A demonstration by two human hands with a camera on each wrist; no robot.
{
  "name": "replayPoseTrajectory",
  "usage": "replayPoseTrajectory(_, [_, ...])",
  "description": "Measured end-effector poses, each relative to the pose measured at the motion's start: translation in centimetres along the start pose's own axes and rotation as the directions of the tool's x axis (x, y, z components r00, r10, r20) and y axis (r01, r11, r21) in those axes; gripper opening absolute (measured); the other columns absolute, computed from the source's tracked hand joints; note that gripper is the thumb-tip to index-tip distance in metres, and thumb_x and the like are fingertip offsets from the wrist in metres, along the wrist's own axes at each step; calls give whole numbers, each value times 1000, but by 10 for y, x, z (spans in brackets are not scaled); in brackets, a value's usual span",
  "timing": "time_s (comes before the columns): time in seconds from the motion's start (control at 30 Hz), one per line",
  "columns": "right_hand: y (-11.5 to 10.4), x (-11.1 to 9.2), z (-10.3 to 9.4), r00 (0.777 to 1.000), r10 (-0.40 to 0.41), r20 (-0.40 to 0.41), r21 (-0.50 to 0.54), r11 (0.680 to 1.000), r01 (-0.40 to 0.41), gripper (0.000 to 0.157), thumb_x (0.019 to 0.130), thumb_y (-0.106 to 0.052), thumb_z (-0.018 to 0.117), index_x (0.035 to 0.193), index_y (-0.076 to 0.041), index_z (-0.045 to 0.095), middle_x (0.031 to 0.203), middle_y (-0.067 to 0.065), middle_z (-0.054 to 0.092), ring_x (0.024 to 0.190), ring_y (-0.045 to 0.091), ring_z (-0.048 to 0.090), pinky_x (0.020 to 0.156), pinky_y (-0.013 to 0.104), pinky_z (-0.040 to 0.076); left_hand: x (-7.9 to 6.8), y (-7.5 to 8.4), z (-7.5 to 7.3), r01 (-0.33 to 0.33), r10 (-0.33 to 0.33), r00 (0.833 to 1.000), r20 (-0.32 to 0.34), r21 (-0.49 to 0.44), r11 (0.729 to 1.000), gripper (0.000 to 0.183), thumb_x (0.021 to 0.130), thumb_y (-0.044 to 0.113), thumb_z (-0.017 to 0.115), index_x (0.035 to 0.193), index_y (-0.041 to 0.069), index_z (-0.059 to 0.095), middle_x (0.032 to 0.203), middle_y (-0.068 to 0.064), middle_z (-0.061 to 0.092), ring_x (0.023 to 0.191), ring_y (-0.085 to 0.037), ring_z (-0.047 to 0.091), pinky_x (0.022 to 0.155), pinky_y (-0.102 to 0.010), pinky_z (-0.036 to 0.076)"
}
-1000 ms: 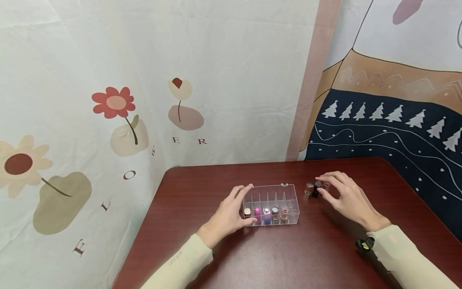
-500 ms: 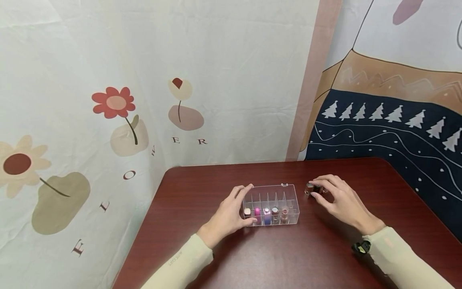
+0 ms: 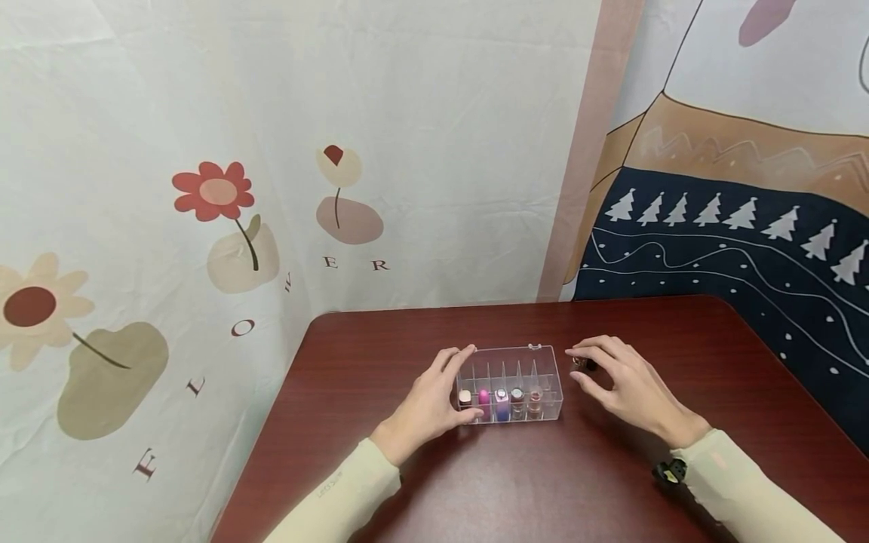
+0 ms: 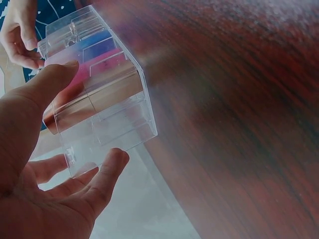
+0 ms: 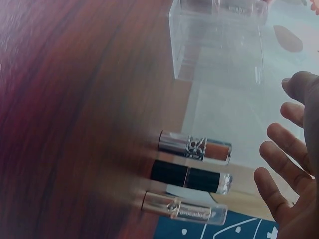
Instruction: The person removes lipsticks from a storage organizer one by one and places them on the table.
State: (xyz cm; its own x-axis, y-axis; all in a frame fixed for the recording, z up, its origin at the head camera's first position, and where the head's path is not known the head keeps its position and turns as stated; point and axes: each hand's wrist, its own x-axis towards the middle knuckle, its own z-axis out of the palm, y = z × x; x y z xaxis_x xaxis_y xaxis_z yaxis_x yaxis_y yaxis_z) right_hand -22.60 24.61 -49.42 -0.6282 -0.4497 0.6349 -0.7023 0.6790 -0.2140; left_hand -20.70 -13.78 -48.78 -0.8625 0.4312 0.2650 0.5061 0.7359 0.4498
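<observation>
My left hand (image 3: 424, 400) grips the left end of a clear divided organizer box (image 3: 555, 388), thumb at the front and fingers behind. Lip products stand in its front row, among them a pink lipstick (image 3: 484, 404) and a purple-blue tube (image 3: 502, 408). Right of the box, my right hand (image 3: 631, 385) has thumb and index finger apart around the nearest lip gloss tube. The right wrist view shows three upright tubes: a brown lip gloss (image 5: 194, 148), a black lipstick (image 5: 192, 177) and a gold-and-clear one (image 5: 184, 208). The right fingers (image 5: 281, 162) look clear of them there.
The dark red wooden table (image 3: 475, 483) has rounded back corners. A pale curtain with printed flowers (image 3: 434, 151) hangs close behind its back edge. A navy cloth with white trees (image 3: 733, 249) hangs at the right.
My right hand has shifted left and slightly nearer, from the far-right tubes to the one closest to the box. The left hand and the box have stayed in place.
</observation>
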Motion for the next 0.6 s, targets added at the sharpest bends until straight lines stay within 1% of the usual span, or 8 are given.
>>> replayPoseTrajectory(0.13, [-6,1,1,1000,3,26,-4,1000,-3,49,89,-18,100,136,-18,84,134,0,78,121,19,72,103,41,53,0,0,0,4,-4,1000,3,3,1000,113,86,31,107,178,17,44,163,-15,58,114,-34,79,108,-52,68])
replayPoseTrajectory(0.37, [-12,4,5,999,-35,29,-6,999,35,52,88,-17,100,137,-20,84,135,-1,78,122,21,74,103,52,58,-1,0,0,22,-22,1000,19,9,1000,114,87,33,106,180,20,42,165,-14,57,111,-34,78,108,-54,68])
replayPoseTrajectory(0.43, [-13,5,6,998,-46,31,-5,999,46,52,88,-17,100,137,-19,84,135,-1,78,123,21,74,102,52,58,-1,0,0,27,-28,999,25,5,1000,114,88,34,106,180,22,41,166,-14,56,112,-35,78,108,-54,68])
replayPoseTrajectory(0.6, [-16,7,7,996,-77,34,2,997,77,54,86,-18,101,137,-18,84,135,1,78,124,22,74,102,47,58,-1,-1,1,27,-27,999,21,-6,1000,113,88,34,106,180,22,41,166,-13,56,112,-34,78,109,-53,68])
